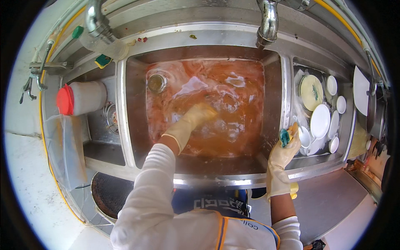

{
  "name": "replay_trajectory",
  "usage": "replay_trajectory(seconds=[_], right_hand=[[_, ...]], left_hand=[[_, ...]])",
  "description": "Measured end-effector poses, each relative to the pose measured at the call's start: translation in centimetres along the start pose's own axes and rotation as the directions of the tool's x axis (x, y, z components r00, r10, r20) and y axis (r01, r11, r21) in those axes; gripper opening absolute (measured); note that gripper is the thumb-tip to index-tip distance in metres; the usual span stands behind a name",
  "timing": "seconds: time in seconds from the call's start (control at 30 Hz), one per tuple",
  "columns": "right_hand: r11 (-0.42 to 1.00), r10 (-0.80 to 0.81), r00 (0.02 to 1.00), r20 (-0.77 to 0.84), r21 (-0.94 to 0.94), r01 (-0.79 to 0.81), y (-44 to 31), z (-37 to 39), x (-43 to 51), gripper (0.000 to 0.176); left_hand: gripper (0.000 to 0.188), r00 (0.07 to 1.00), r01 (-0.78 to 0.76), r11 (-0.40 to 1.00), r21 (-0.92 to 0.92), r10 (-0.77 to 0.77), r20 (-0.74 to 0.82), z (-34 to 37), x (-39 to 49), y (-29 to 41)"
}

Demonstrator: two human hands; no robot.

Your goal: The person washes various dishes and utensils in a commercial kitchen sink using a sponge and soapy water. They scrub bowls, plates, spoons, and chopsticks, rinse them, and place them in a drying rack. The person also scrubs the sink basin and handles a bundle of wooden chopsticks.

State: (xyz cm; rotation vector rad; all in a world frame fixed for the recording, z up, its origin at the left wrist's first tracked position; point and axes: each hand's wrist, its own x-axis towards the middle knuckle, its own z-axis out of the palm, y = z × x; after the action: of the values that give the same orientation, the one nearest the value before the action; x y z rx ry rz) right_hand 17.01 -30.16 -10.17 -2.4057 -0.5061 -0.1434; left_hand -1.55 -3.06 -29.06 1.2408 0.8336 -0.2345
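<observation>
Reddish-brown water (218, 137) fills the wide middle basin of a stainless-steel sink (284, 93). My left hand (195, 118), in a cream rubber glove, reaches into it. The fingers blur at the murky surface, so whether they hold anything is hidden. At the divider on the right, my gloved right hand (286, 153) grips a green-and-yellow scrubbing sponge (284, 137). Just beyond its fingertips lies a white bowl (304, 137) in the right basin; whether they touch is unclear. Near it are a pale plate with a green pattern (312, 92), a white plate (320, 121) and several small white bowls.
Two metal faucets (268, 25) overhang the back ledge. A second sponge (103, 61) lies at the left, beside a clear plastic bottle with a green cap (78, 32). The left basin holds a red-lidded plastic jar (89, 97) and a strainer (111, 117). Below sits a dark pan (111, 193).
</observation>
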Motion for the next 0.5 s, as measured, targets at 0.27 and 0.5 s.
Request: replay_trajectory(seconds=[0.27, 0.5], right_hand=[[0.995, -0.050, 0.998, -0.025, -0.085, 0.047, -0.3, 0.0, -0.1, 0.035], [0.998, -0.008, 0.999, -0.044, 0.062, 0.010, -0.1, 0.1, -0.4, 0.032]], left_hand=[[0.051, 0.978, 0.203, 0.554, -0.808, -0.072, 0.197, -1.0, -5.8, 4.6], [0.063, 0.998, 0.064, 0.447, -0.892, -0.019, 0.062, -1.0, -10.0, 7.9]])
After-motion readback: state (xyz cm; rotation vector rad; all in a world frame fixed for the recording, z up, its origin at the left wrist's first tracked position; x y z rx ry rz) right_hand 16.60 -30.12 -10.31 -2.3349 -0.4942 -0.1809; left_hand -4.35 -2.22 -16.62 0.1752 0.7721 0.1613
